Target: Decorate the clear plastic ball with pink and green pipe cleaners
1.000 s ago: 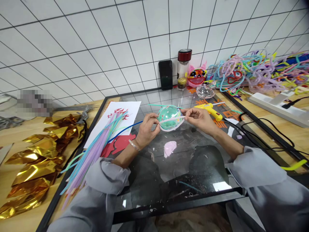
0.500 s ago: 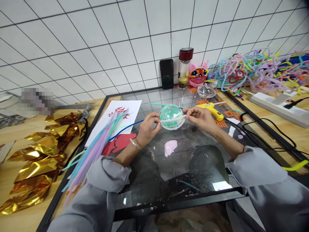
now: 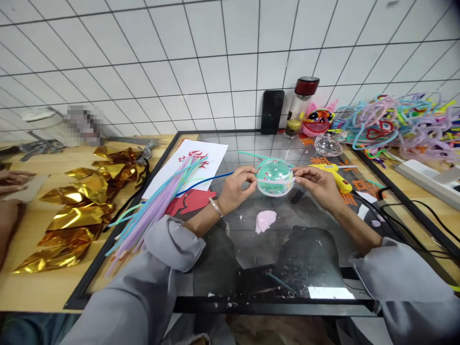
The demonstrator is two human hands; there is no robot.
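A rounded clear plastic shell (image 3: 275, 171), green inside with small coloured specks, is between my hands above the dark glass tabletop. Across its near side runs a thin pale pink strip (image 3: 275, 181). My left hand (image 3: 237, 188) pinches the strip's left end with thumb and forefinger, close to the shell's edge. At the other end, my right hand (image 3: 318, 184) pinches the strip beside the shell's right edge. Whether the fingers also touch the shell I cannot tell. Below lies a flattened lump of pink clay (image 3: 266, 221).
Pipe cleaners (image 3: 158, 211) lie over white paper (image 3: 212, 149) and red cut-outs (image 3: 190, 201) at left. A yellow glue gun (image 3: 343, 182) rests at right, its cable trailing. Behind stand a phone (image 3: 272, 111) and bottle (image 3: 300, 108). Another person's hands (image 3: 12, 184) show far left, near gold foil (image 3: 77, 215).
The view has turned left, so everything appears further right. Another person's hands have come into view at the far left. My grip on the strip looks the same.
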